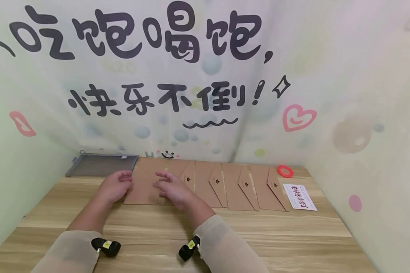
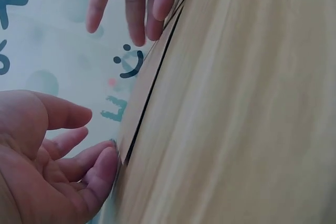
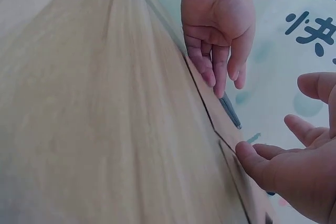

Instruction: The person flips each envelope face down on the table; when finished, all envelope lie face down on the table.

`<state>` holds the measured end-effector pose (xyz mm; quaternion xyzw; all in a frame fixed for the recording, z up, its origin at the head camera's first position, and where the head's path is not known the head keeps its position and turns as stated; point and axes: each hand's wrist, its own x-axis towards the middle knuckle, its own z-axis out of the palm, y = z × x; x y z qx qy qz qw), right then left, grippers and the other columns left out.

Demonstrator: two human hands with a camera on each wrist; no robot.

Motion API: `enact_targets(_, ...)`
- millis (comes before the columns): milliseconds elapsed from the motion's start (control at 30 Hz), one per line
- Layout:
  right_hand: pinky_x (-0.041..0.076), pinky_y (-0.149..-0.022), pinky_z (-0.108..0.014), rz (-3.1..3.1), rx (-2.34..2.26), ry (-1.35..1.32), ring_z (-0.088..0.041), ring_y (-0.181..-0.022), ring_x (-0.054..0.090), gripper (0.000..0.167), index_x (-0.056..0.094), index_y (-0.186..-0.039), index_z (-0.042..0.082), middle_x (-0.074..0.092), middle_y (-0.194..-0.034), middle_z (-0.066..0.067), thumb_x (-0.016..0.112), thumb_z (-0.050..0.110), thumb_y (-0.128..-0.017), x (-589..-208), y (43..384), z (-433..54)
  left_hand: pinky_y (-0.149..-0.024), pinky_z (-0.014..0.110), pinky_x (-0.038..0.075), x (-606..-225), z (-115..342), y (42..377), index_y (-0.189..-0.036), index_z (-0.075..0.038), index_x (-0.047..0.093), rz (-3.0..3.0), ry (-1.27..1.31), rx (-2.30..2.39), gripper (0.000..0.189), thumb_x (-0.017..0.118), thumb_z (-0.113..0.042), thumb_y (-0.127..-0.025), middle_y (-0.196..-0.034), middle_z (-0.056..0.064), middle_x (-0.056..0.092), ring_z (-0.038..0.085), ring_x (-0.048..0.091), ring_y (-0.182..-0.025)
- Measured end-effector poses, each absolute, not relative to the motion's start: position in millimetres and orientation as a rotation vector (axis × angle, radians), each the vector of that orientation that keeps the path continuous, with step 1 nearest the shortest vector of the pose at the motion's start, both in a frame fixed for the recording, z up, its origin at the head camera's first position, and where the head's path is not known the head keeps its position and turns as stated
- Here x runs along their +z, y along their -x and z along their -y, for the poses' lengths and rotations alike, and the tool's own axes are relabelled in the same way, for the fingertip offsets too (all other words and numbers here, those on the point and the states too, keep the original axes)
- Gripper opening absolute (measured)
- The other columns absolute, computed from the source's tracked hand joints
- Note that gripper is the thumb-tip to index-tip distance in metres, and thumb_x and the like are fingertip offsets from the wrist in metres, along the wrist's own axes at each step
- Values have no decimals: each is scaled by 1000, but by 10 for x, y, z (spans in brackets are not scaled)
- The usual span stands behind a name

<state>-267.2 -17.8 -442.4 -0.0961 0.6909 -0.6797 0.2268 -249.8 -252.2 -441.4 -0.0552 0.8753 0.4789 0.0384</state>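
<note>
Several brown paper envelopes lie side by side in a row on the wooden table. My left hand is at the left edge of the leftmost envelope, its fingers loosely bent and touching or very near the paper. Over that envelope's right side is my right hand, fingers relaxed and apart from the thumb. In the left wrist view, the left hand has nothing between thumb and fingers. In the right wrist view, fingertips of the right hand meet the envelope's edge; the exact contact is unclear.
A grey mesh zip pouch lies at the back left. Toward the right end of the row are a red ring and a white card with dark red writing. A printed cloth hangs behind the table.
</note>
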Motion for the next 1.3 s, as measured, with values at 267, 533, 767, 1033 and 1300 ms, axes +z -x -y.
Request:
enact_targets(267,54,-114,-53,-1965,-1910,288,-36,-140,60,49,57,-152,13,52,-161,-20,66,23,-105,-4309,2750,-55,-120,56,46,-4317,2293,2539,-155,6,46,-2729,86,1584,54,56,-18,-108,-154,30,56,45,54,-143)
enact_targets(533,55,-113,-51,-2031,-1853,322,-42,-144,57,49,53,-154,12,51,-161,-22,61,23,-106,-4239,2741,-482,-124,54,42,-4320,1885,2659,-156,2,46,-2564,97,1718,53,56,-22,-110,-154,24,56,40,50,-147)
enact_targets(767,56,-111,-49,-2054,-1849,291,-43,-142,58,49,51,-155,10,51,-161,-23,60,21,-108,-4250,2766,-799,-124,52,44,-4341,1559,2748,-156,3,46,-2461,72,1848,53,54,-19,-109,-155,26,55,40,52,-146)
enact_targets(1033,58,-107,-42,-2016,-1876,290,-45,-143,56,51,49,-157,9,49,-162,-25,59,20,-108,-4260,2808,-936,-124,52,43,-4338,1468,2751,-156,-1,48,-2441,94,1826,53,56,-24,-109,-156,23,56,39,52,-146)
enact_targets(1300,60,-103,-37,-1962,-1914,230,-42,-140,58,54,46,-157,3,47,-162,-26,60,16,-107,-4364,2863,-941,-112,48,51,-4332,1486,2673,-157,0,46,-2445,9,1724,56,56,-26,-108,-155,25,54,39,55,-139)
